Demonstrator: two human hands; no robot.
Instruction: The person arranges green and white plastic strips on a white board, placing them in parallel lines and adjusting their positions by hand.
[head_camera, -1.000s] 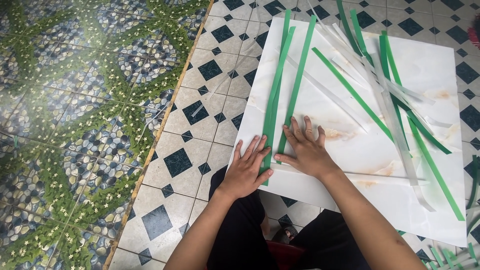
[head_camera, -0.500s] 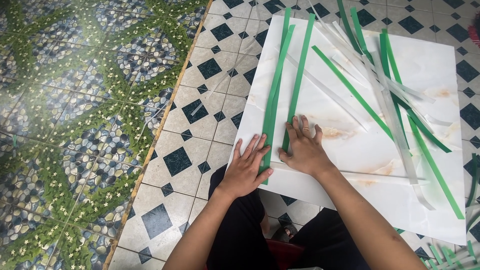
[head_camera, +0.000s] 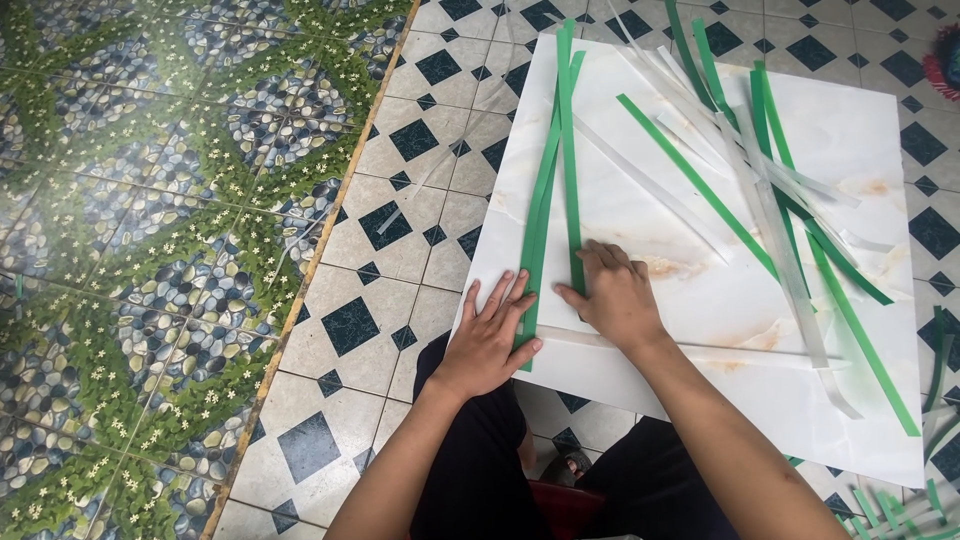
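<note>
Nearest the camera: the person's lap in dark trousers (head_camera: 480, 470), seated on the floor, both bare forearms reaching forward

Left hand (head_camera: 490, 335): flat, palm down, fingers spread and extended, gripping nothing; it rests on the near left edge of the white marbled board (head_camera: 640, 210), fingertips touching the lower end of the paired green strips (head_camera: 545, 190)

Right hand (head_camera: 612, 295): flat, palm down, fingers held close together and open, nothing clasped; it lies just right of the left hand, pressing on the board where the lower end of a single green strip (head_camera: 568, 150) meets a pale white strip (head_camera: 700, 348) that runs crosswise under the wrist toward the right

Board: large white panel with faint tan veining, lying flat on the floor, tilted slightly clockwise in view, its near edge over the person's knees

On the board, middle distance: a long green strip (head_camera: 700, 190) running diagonally from upper centre down to the right; a white strip (head_camera: 655, 190) beside it, roughly parallel

On the board, far right: a loose overlapping bundle of green and white strips (head_camera: 790, 200), crossing one another, some ends reaching past the far and near edges

Floor, left: checked tile (head_camera: 400, 200) in white with dark diamonds, bordered by a narrow yellow line; beyond it pebble-patterned tile (head_camera: 150, 200) with green leaf and small white flower motifs

Far right corner: more green strips (head_camera: 900, 505) on the floor by the board's near corner
</note>
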